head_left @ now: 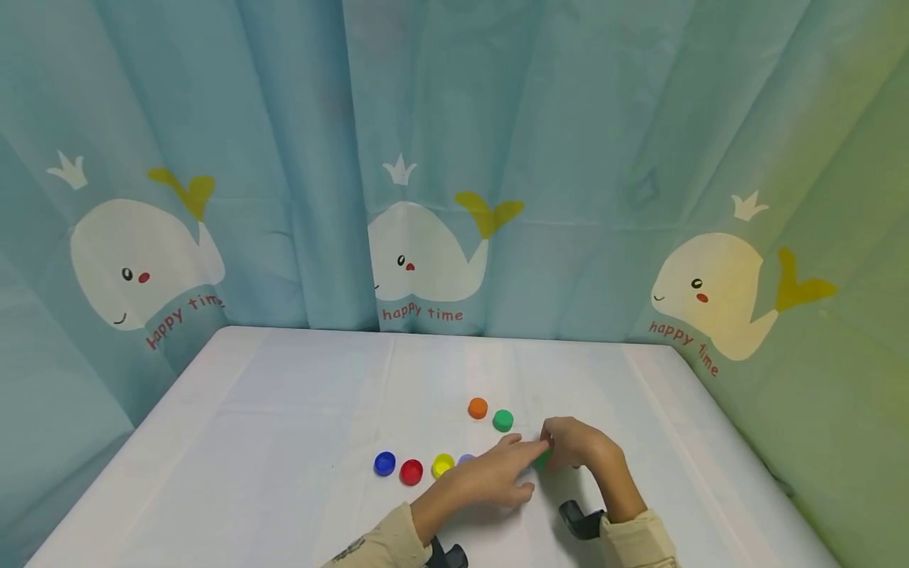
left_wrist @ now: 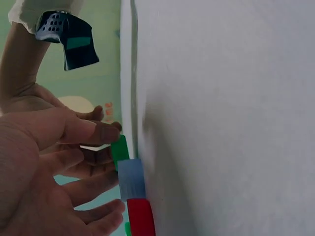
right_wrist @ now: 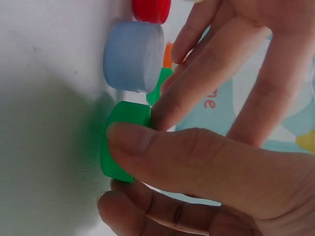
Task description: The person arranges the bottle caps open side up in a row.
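Note:
My right hand (head_left: 578, 443) pinches a green bottle cap (right_wrist: 125, 140) at the table surface, thumb pressed on its side. From the left reaches my left hand (head_left: 497, 473), palm down with its index finger extended, the fingertip right at that cap. A light blue cap (right_wrist: 133, 56) stands beside the green one, and a red cap (left_wrist: 141, 217) follows in line; the left hand hides both in the head view. Farther left, the row shows a purple cap (head_left: 465, 458), a yellow cap (head_left: 443, 465), another red cap (head_left: 411, 472) and a dark blue cap (head_left: 385, 463).
Behind the row, an orange cap (head_left: 478, 408) and another green cap (head_left: 503, 420) lie on the white table (head_left: 284, 410). Blue-green curtains (head_left: 582, 118) with whale prints hang along the back and both sides. Black wrist mounts (head_left: 581, 521) stick out from the sleeves.

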Action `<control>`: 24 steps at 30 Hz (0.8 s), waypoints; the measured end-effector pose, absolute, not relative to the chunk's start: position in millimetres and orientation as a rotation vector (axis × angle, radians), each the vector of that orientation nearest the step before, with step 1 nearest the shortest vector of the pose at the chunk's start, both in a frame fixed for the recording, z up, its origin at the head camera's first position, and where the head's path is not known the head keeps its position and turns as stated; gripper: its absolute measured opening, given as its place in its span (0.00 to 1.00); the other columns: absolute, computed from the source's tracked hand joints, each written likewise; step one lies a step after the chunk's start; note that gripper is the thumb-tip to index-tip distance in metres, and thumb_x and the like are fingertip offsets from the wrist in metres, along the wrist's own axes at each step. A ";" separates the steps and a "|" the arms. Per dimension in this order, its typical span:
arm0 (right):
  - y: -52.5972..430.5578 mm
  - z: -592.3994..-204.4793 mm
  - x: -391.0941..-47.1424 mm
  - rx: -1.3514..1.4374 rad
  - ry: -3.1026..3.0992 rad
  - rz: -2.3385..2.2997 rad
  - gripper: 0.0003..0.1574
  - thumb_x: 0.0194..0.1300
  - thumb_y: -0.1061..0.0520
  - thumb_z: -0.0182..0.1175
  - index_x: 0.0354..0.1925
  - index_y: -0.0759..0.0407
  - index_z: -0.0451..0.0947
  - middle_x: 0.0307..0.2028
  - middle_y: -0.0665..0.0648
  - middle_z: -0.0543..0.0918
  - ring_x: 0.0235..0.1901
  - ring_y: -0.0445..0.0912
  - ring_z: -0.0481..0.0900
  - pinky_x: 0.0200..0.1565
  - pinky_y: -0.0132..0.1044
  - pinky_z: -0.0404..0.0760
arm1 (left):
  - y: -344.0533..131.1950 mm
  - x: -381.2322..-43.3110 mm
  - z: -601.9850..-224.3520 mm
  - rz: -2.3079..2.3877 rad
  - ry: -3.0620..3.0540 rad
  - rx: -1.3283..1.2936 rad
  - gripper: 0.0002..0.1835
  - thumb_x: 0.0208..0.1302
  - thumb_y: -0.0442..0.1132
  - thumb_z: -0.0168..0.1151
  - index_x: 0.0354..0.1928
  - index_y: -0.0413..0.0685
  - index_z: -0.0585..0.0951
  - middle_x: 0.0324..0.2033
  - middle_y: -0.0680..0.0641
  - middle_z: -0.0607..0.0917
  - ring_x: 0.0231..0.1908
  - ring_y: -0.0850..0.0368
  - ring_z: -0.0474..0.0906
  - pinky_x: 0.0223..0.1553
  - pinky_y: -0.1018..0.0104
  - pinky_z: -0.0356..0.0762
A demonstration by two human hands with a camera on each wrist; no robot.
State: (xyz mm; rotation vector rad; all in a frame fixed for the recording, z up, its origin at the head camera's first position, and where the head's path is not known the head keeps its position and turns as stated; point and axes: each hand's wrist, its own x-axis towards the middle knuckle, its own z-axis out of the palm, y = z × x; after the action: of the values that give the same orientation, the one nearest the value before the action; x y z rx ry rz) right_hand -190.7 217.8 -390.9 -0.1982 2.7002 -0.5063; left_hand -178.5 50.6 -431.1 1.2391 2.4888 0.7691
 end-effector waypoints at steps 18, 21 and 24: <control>216.9 -398.1 -193.5 -0.149 2.650 -0.525 0.18 0.47 0.68 0.71 0.36 0.61 0.75 0.30 0.54 0.77 0.27 0.48 0.76 0.27 0.42 0.80 | 47.6 -179.4 -426.7 0.747 2.506 1.209 0.32 0.64 0.38 0.59 0.69 0.46 0.62 0.67 0.51 0.64 0.67 0.48 0.55 0.64 0.62 0.57; 219.4 -394.2 -193.6 -0.167 2.644 -0.538 0.20 0.46 0.66 0.72 0.38 0.62 0.76 0.31 0.54 0.78 0.28 0.47 0.77 0.28 0.41 0.80 | 44.3 -182.3 -424.6 0.760 2.555 1.180 0.31 0.64 0.39 0.59 0.69 0.48 0.63 0.65 0.48 0.66 0.66 0.50 0.57 0.62 0.61 0.59; 222.5 -390.4 -193.5 -0.178 2.660 -0.554 0.23 0.46 0.63 0.74 0.41 0.62 0.76 0.33 0.56 0.79 0.28 0.48 0.78 0.29 0.42 0.80 | 38.5 -187.2 -421.1 0.797 2.616 1.099 0.31 0.64 0.40 0.59 0.68 0.49 0.64 0.64 0.45 0.67 0.65 0.50 0.58 0.61 0.59 0.62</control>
State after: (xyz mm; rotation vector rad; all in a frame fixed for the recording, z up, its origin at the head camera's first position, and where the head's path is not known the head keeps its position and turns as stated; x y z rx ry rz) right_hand -193.5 222.5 -390.4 -0.1783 2.6599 -0.5536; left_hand -187.2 38.5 -421.1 1.0990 2.6163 0.7968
